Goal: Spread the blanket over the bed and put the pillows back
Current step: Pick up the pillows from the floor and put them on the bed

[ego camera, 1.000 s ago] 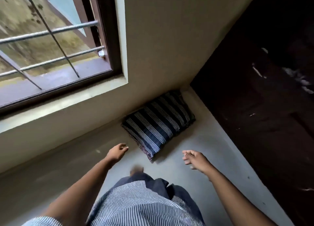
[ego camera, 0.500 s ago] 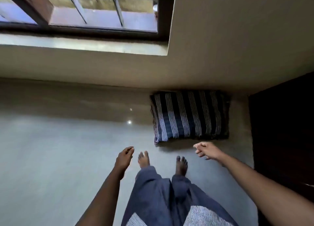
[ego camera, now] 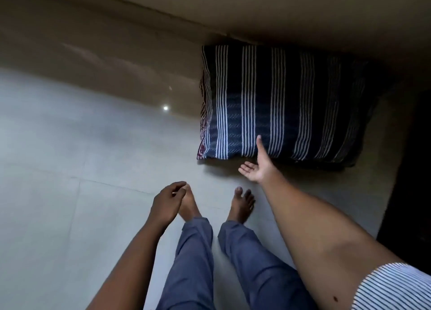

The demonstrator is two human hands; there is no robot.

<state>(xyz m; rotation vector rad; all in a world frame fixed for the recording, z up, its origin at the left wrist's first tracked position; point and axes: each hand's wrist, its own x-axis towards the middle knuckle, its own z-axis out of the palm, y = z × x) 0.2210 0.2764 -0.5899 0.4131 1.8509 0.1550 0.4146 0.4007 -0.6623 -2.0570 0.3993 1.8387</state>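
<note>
Your right hand (ego camera: pixel 256 170) had advanced to the near edge of the pillow (ego camera: pixel 291 100), on the floor (ego camera: pixel 93 170) against the far wall, grip apart; left hand (ego camera: pixel 165 202) hung loosely curled, empty. Recommended: scoop underneath with both.

Grey tile floor (ego camera: pixel 70 193), beige wall (ego camera: pixel 303 6), dark surface (ego camera: pixel 415 170) rt.
</note>
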